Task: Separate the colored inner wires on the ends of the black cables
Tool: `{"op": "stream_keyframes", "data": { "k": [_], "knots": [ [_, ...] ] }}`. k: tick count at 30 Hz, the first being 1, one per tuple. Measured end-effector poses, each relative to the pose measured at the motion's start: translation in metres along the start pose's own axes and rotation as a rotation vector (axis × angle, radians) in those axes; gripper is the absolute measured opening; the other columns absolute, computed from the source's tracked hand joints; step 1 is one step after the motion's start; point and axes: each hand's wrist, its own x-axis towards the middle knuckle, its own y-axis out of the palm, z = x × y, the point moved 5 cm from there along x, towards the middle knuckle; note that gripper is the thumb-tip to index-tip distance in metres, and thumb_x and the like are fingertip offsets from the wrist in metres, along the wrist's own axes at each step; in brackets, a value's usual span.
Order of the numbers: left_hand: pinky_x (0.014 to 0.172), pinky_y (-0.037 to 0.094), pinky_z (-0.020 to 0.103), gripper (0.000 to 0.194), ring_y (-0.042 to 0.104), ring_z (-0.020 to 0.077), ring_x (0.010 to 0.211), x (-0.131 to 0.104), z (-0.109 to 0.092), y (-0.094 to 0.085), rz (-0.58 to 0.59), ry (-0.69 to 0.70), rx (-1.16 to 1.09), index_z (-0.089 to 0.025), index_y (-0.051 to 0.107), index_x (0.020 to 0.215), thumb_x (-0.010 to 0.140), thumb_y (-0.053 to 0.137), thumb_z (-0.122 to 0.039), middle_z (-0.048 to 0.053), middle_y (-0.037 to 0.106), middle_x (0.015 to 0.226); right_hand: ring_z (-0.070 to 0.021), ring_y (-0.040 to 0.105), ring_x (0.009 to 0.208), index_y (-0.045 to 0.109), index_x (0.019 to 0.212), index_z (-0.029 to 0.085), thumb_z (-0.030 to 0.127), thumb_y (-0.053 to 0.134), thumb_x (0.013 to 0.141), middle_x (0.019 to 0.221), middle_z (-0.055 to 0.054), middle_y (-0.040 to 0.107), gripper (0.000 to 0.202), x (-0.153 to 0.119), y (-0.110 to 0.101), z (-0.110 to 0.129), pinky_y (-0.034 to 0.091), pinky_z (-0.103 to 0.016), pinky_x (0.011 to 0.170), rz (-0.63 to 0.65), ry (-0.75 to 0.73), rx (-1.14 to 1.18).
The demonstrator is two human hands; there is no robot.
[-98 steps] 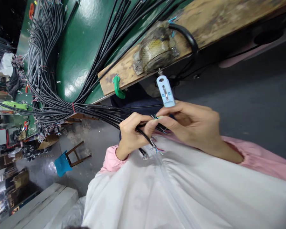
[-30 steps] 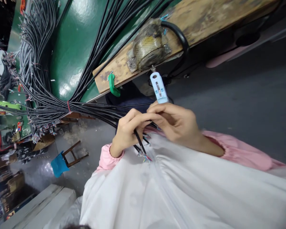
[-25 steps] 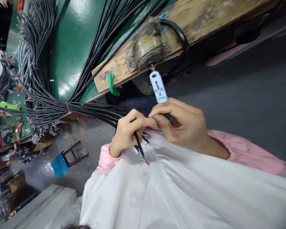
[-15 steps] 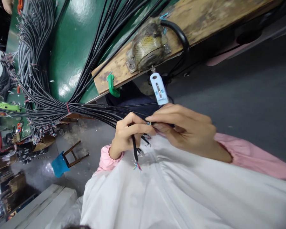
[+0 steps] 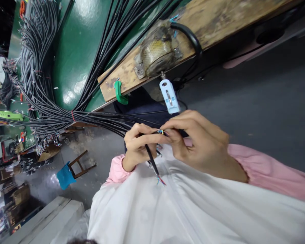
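My left hand is closed around a black cable near its stripped end. Small coloured wires, blue and yellow among them, show between my two hands. The fingertips of my right hand pinch these wires from the other side. Another black cable end hangs below my left fingers, its red and blue wires fanned out over the white apron. The rest of the black cable bundle runs left from my left hand to the bench. Just above my right hand is a light-blue slotted tool head.
The tool head sits on the shaft of a worn motor on a wooden board. A green clamp-like hook hangs at the board's edge. Heaps of grey cables lie on the green bench. A blue stool stands lower left.
The hanging cable end has swung right. My hands have shifted slightly, and more of the coloured wires shows between my fingertips.
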Motion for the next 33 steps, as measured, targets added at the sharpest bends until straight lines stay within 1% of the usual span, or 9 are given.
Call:
{"op": "stream_keyframes", "data": {
  "k": [3, 6, 12, 16, 19, 21, 24, 28, 33],
  "knots": [
    [0.05, 0.043, 0.022, 0.019, 0.055, 0.0075, 0.06, 0.002, 0.0, -0.002, 0.004, -0.012, -0.052, -0.023, 0.073, 0.08, 0.097, 0.067, -0.024, -0.002, 0.058, 0.074, -0.02, 0.067, 0.078, 0.064, 0.096, 0.028, 0.008, 0.056, 0.096, 0.084, -0.004, 0.068, 0.022, -0.001, -0.009, -0.003, 0.055, -0.035, 0.07, -0.1, 0.035, -0.083],
    [0.046, 0.039, 0.021, 0.022, 0.053, 0.0061, 0.057, 0.006, -0.002, -0.005, 0.011, -0.015, -0.063, -0.023, 0.071, 0.076, 0.098, 0.066, -0.026, -0.003, 0.057, 0.072, -0.02, 0.069, 0.078, 0.068, 0.1, 0.031, 0.008, 0.057, 0.097, 0.087, -0.004, 0.07, 0.026, 0.0, -0.012, -0.005, 0.056, -0.035, 0.068, -0.089, 0.055, -0.071],
    [0.043, 0.038, 0.018, 0.019, 0.047, 0.0038, 0.051, 0.011, -0.004, -0.005, 0.052, -0.041, -0.113, -0.021, 0.07, 0.077, 0.095, 0.071, -0.028, -0.004, 0.056, 0.07, -0.0153, 0.064, 0.066, 0.068, 0.099, 0.027, 0.011, 0.059, 0.099, 0.082, -0.003, 0.069, 0.018, 0.003, 0.001, 0.0, 0.052, -0.032, 0.057, -0.086, -0.151, 0.114],
    [0.049, 0.045, 0.018, 0.006, 0.055, 0.0062, 0.054, 0.009, -0.004, -0.01, 0.058, -0.07, -0.052, -0.025, 0.073, 0.095, 0.097, 0.069, -0.028, -0.005, 0.063, 0.069, -0.0147, 0.064, 0.069, 0.064, 0.097, 0.025, 0.008, 0.059, 0.098, 0.08, -0.002, 0.07, 0.018, 0.005, 0.005, 0.0, 0.053, -0.031, 0.06, -0.077, -0.195, 0.053],
    [0.052, 0.048, 0.018, 0.021, 0.059, 0.0067, 0.055, 0.011, 0.003, -0.013, 0.144, -0.228, 0.026, -0.022, 0.072, 0.111, 0.096, 0.071, -0.037, -0.004, 0.069, 0.07, -0.0165, 0.065, 0.073, 0.064, 0.098, 0.027, 0.006, 0.059, 0.097, 0.083, -0.003, 0.072, 0.021, 0.011, -0.003, -0.003, 0.053, -0.034, 0.064, -0.012, -0.235, -0.027],
    [0.051, 0.047, 0.017, 0.023, 0.061, 0.0062, 0.054, 0.014, 0.006, -0.012, 0.267, -0.312, 0.043, -0.019, 0.075, 0.098, 0.093, 0.074, -0.041, -0.003, 0.071, 0.069, -0.0169, 0.063, 0.071, 0.064, 0.097, 0.028, 0.008, 0.058, 0.097, 0.082, -0.003, 0.072, 0.021, 0.017, -0.009, -0.006, 0.051, -0.035, 0.062, 0.055, -0.291, -0.029],
    [0.05, 0.043, 0.019, 0.027, 0.06, 0.0061, 0.054, 0.021, 0.004, -0.01, 0.367, -0.278, 0.021, -0.017, 0.072, 0.074, 0.09, 0.078, -0.038, -0.003, 0.07, 0.065, -0.0154, 0.063, 0.068, 0.065, 0.093, 0.03, 0.011, 0.059, 0.097, 0.079, -0.001, 0.072, 0.02, 0.025, -0.016, -0.015, 0.051, -0.033, 0.061, 0.182, -0.321, 0.098],
    [0.046, 0.038, 0.023, 0.03, 0.055, 0.0072, 0.048, 0.029, 0.003, -0.006, 0.306, -0.193, 0.001, -0.019, 0.071, 0.07, 0.09, 0.078, -0.042, -0.004, 0.065, 0.059, -0.0128, 0.064, 0.065, 0.068, 0.082, 0.029, 0.022, 0.062, 0.098, 0.073, 0.0, 0.07, 0.018, 0.035, -0.015, -0.042, 0.048, -0.029, 0.057, 0.274, -0.116, 0.374],
    [0.046, 0.035, 0.024, 0.037, 0.05, 0.0074, 0.049, 0.032, 0.005, -0.002, 0.152, -0.173, -0.011, -0.019, 0.071, 0.068, 0.087, 0.079, -0.049, -0.003, 0.061, 0.057, -0.0116, 0.057, 0.061, 0.067, 0.065, 0.02, 0.069, 0.066, 0.089, 0.065, -0.002, 0.065, 0.054, 0.049, 0.0, -0.075, 0.042, -0.028, 0.055, 0.228, 0.477, 0.515]
  ]
}}
